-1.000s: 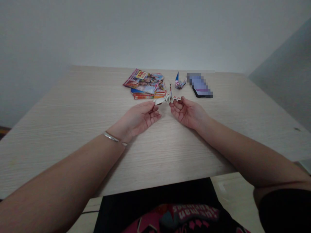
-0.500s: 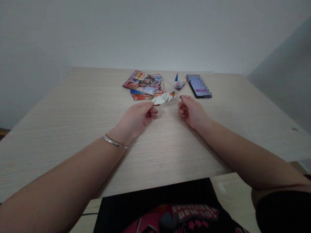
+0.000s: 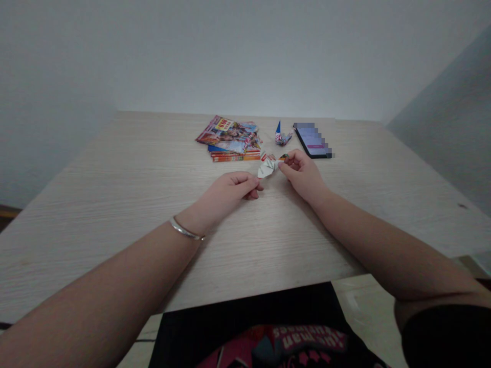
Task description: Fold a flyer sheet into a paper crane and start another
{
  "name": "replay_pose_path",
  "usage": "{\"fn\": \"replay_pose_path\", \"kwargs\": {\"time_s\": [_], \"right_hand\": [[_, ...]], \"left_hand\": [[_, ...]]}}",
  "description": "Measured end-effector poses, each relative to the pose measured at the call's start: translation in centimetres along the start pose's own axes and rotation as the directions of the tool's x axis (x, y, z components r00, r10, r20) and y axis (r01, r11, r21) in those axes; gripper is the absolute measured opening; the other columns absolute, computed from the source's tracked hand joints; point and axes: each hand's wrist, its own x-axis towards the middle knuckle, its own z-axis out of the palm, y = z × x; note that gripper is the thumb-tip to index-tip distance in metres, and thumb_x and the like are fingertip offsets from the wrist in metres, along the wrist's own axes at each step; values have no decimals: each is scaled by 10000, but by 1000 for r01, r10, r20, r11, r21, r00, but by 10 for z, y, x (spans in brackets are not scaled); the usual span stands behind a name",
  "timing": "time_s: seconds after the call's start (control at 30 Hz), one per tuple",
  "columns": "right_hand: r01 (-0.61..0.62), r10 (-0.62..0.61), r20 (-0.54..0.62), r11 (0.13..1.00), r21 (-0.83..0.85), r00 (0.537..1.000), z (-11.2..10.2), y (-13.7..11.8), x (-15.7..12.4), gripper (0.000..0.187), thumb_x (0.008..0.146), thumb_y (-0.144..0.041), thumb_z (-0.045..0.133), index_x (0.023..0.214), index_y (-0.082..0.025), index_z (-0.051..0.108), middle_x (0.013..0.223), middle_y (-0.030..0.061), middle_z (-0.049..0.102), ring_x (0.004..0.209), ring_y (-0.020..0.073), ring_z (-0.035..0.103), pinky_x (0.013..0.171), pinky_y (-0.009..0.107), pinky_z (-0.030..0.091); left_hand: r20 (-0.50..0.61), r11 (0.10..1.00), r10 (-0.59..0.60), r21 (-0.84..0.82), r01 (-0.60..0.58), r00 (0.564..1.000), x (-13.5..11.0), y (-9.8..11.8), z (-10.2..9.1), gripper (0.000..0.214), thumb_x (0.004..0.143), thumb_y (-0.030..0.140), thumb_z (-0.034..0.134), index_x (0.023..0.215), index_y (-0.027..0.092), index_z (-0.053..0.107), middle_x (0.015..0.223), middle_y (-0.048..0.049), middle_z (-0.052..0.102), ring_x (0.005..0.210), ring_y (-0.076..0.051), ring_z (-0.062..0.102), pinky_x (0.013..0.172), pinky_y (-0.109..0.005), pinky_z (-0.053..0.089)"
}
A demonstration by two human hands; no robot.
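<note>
A folded paper piece (image 3: 266,168), mostly white with coloured print, is stretched between my two hands above the table. My left hand (image 3: 240,186) pinches its near left end between thumb and fingers. At the far right end, my right hand (image 3: 301,174) grips an orange and dark printed tip. Just beyond them stands a finished-looking origami crane (image 3: 283,135), with a blue point sticking up. Behind my left hand lies a stack of printed paper sheets (image 3: 230,140), glossy and colourful. My fingers hide both ends of the paper.
A smartphone (image 3: 312,140), its screen lit and partly blurred out, lies at the back right beside the crane. The pale wooden table (image 3: 115,189) meets a white wall at its far edge. A black surface (image 3: 245,301) shows at the near edge, by my lap.
My right hand has closed on the far end of the folded paper; before, it was apart from it. My left hand has shifted right and slightly nearer, with the paper.
</note>
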Motion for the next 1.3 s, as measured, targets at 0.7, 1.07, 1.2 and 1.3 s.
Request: {"fn": "replay_pose_path", "kwargs": {"time_s": [0.7,1.07,1.2,1.3], "right_hand": [[-184,134,-143,875,-449,981,-28,12,44,86,912,-296,653,911,-231,597,729,28,723,518,185,618,653,368,503],[-137,65,-164,865,-483,984,-7,17,67,90,936,-315,644,918,-236,606,741,40,735,745,221,721,752,356,543],[-171,104,-166,867,-468,981,-12,16,62,128,915,-274,641,824,-246,555,771,42,732,780,217,707,760,353,530],[-178,147,-102,865,-469,984,-14,9,48,178,893,-236,638,762,-252,518,767,35,718,745,198,665,731,341,493]], "left_hand": [[-19,941,-76,-333,65,997,1,3,1,260,966,142,595,752,121,742,646,-21,637,607,-96,583,672,-230,497],[-68,976,17,-217,-31,998,4,0,-4,173,951,208,594,839,162,718,691,-2,627,641,-125,574,683,-255,477],[-234,971,200,175,-161,952,8,-1,-11,110,893,145,614,894,187,716,774,10,652,761,-145,577,750,-255,428],[-291,922,301,333,-199,908,13,-6,-21,135,898,188,608,991,191,705,922,-19,686,832,-172,582,789,-280,432]]}}
